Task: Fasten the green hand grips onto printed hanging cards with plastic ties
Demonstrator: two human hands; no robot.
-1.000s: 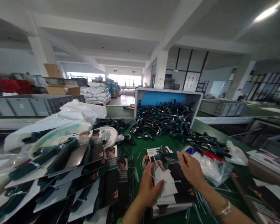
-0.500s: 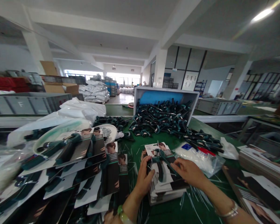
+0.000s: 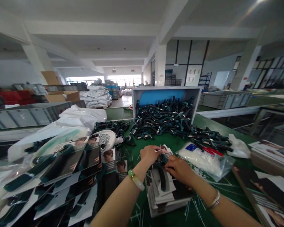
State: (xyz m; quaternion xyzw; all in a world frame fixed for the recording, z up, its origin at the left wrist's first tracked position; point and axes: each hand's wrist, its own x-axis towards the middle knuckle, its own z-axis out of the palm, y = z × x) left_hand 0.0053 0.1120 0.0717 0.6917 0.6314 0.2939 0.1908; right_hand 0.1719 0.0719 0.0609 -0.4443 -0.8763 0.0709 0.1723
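Observation:
A dark green two-handled hand tool [image 3: 162, 178] lies on the top printed card of a card stack [image 3: 167, 205] in front of me. My left hand [image 3: 150, 155] is closed at the tool's upper end, its fingertips pinched around a thin white cable tie [image 3: 160, 147] that sticks up there. My right hand [image 3: 178, 169] rests on the tool's right side with fingers bent against it. Both hands partly cover the tool's head. Whether the right fingers also grip the tie is hidden.
A grey bin [image 3: 165, 89] tipped toward me spills many similar tools [image 3: 165, 119]. Carded tools [image 3: 63, 164] pile up at left, beside a bowl of small metal parts [image 3: 105, 140]. To the right are a bag of white ties [image 3: 203, 159] and more card stacks [image 3: 272, 157].
My left hand has moved up and forward from the tool's left side to its top end, where it pinches the tie. My right hand has shifted slightly left along the tool.

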